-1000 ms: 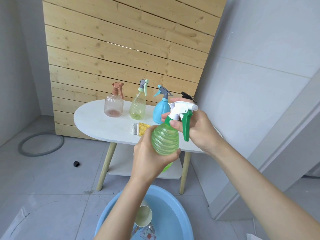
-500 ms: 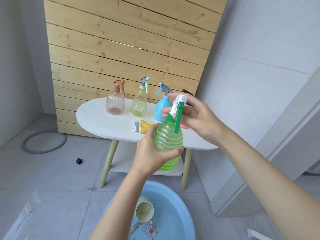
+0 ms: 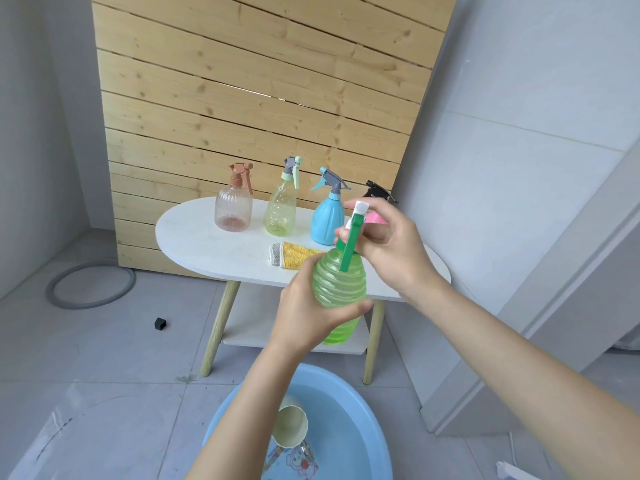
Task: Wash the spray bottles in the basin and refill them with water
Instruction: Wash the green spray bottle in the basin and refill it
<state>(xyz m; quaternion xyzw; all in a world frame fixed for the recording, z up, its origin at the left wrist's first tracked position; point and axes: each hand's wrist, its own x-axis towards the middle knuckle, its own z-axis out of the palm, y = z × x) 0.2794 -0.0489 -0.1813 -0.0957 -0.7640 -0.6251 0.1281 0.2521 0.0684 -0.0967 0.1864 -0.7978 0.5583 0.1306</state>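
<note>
Two hands hold the green bottle (image 3: 341, 289) above the basin (image 3: 372, 419), so drips would fall in: the left hand (image 3: 304, 315) wraps its fingers round the body to steady it, the right hand (image 3: 394, 247) grips the spray head (image 3: 360, 207) with curled fingers, probably to unscrew it for washing

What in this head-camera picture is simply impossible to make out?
1. Head view, pink bottle with black trigger: mostly behind the right hand.
2. Head view, neck of the green bottle: the right hand's fingers wrap it, so whether the cap is loose cannot be told.
3. Head view, blue basin: cut off by the bottom edge, partly behind the left forearm.
4. Head view, white object at bottom right: cut by the frame edge, unidentifiable.
</note>
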